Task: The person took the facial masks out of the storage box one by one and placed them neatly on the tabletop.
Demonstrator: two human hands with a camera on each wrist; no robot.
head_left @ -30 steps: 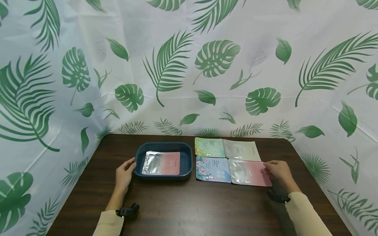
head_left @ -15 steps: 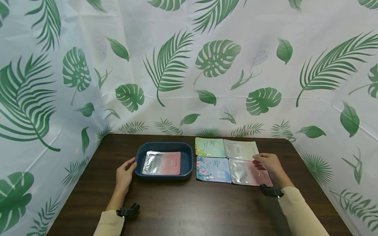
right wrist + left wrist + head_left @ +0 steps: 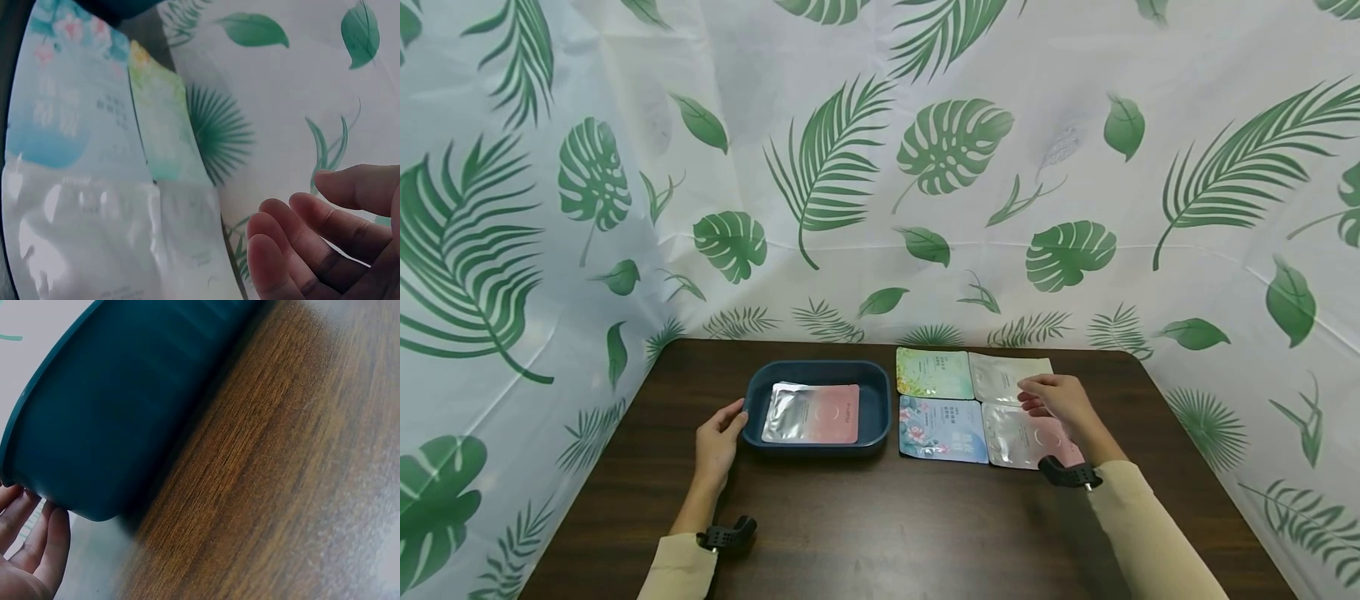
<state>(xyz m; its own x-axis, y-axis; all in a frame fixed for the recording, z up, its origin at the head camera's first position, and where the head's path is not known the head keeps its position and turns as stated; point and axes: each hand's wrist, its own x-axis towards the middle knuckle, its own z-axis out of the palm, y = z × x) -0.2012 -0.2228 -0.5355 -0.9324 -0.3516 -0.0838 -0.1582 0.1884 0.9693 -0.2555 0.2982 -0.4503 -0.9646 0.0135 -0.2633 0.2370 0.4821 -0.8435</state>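
Observation:
My left hand point(image 3: 717, 442) touches the left end of a dark blue rectangular tray point(image 3: 880, 433), its fingertips and thumb against the outer wall point(image 3: 94, 444). Inside the tray lies a silver-and-pink foil sachet point(image 3: 811, 414). My right hand point(image 3: 1063, 404), fingers loosely bent and holding nothing, is above the right-hand sachets. Below it, partly covered by the hand and wrist, lies another silver-and-pink sachet point(image 3: 1011, 433). Behind that is a pale silver-green sachet point(image 3: 996, 377), also partly hidden. To their left are a blue flowered sachet point(image 3: 943, 429) and a green-yellow one point(image 3: 932, 373).
The sachets lie flat in two rows on a dark wooden table point(image 3: 880, 525), just right of the tray. A white curtain point(image 3: 850, 183) printed with green leaves hangs behind and beside the table. Each wrist wears a black strap point(image 3: 1070, 473).
My right hand has moved left and away from me, from the right edge of the pink sachet to over the middle of the right-hand sachets. The left hand and tray stay put.

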